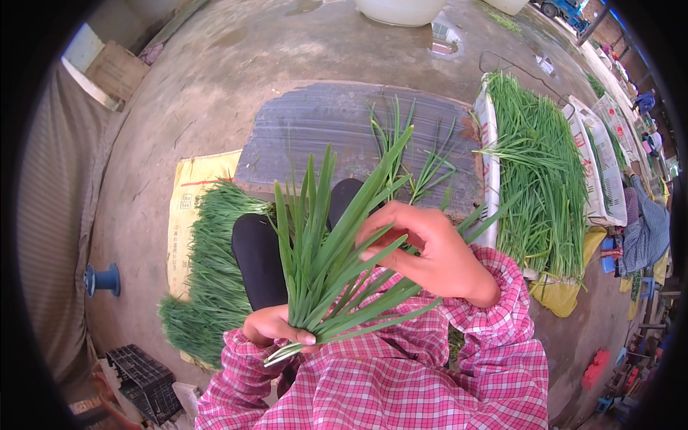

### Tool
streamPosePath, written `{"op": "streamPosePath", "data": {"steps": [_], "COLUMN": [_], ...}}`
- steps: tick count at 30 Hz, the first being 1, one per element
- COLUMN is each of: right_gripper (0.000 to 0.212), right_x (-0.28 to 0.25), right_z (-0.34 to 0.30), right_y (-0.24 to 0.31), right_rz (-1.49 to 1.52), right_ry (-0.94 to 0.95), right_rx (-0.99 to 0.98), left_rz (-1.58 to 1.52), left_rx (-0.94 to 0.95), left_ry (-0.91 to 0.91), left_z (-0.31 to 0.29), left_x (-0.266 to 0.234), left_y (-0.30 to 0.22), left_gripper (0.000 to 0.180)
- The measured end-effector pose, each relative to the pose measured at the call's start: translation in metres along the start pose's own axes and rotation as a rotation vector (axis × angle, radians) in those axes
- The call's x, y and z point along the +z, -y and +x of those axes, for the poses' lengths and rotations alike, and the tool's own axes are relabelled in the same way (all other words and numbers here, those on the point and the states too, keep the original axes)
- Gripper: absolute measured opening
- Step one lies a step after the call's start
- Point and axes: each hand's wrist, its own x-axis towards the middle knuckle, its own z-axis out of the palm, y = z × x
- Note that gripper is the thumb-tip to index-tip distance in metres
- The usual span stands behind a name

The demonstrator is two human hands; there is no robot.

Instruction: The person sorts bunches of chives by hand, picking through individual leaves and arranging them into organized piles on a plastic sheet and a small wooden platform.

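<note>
My left hand is closed around the pale cut ends of a bunch of garlic chives, whose flat green leaves fan out up and to the right over my lap. Among the leaves on the right side of that bunch, my right hand is curled with thumb and forefinger close together, pinching at a leaf; its other fingertips are partly hidden. In front of my knees, a dark board carries a few loose chive stalks.
Left of my legs, a heap of chives lies on a yellow sack. A white crate piled with chives stands at right, beside another crate. A blue spool and black crate sit at left; another person is far right.
</note>
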Motion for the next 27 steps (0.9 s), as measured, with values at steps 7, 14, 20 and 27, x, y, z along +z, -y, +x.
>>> {"op": "streamPosePath", "data": {"steps": [7,14,20,27], "right_gripper": [0.013,0.011,0.020,0.021], "right_x": [0.001,-0.001,0.000,0.007], "right_z": [-0.004,-0.016,-0.030,-0.038], "right_y": [-0.002,-0.002,-0.014,-0.022], "right_rz": [0.042,-0.148,-0.440,-0.791], "right_ry": [-0.148,-0.199,-0.155,-0.028], "right_rx": [0.171,0.190,-0.058,-0.260], "left_rz": [0.029,0.323,0.355,0.300], "left_rx": [-0.033,-0.028,-0.039,-0.075], "left_ry": [-0.076,-0.199,-0.076,-0.077], "left_z": [-0.004,-0.013,-0.024,-0.028], "left_x": [0.001,0.010,0.000,-0.002], "left_y": [-0.003,-0.025,-0.020,-0.004], "left_gripper": [0.044,0.023,0.011,0.010]}}
